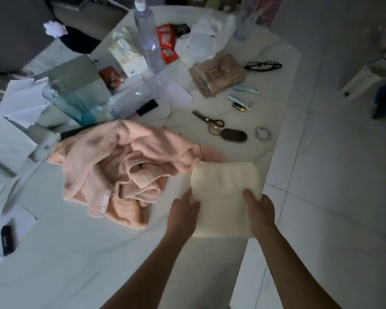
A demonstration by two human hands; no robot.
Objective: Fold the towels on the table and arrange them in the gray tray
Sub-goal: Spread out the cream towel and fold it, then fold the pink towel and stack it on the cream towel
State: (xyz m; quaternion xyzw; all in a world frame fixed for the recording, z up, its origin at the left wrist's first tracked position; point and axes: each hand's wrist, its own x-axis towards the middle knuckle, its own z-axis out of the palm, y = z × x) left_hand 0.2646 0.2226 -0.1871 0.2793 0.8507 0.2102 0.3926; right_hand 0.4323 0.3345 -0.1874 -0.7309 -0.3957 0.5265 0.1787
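Observation:
A cream towel (225,186), folded into a rectangle, is held above the table's right edge. My left hand (183,210) grips its left side and my right hand (260,210) grips its right side, thumbs on top. A crumpled pink towel (120,170) lies unfolded on the white table (76,253) just left of the cream one. A gray tray-like box (76,74) stands at the back left, partly hidden behind a blue-tinted bottle; I cannot tell what is in it.
Scissors (210,123), a dark oval case (234,135), a tape roll (263,133), glasses (263,65), a tall clear bottle (148,39), tissue box (127,54), papers (20,99) and a black device (8,240) crowd the table. Tiled floor (332,175) lies to the right.

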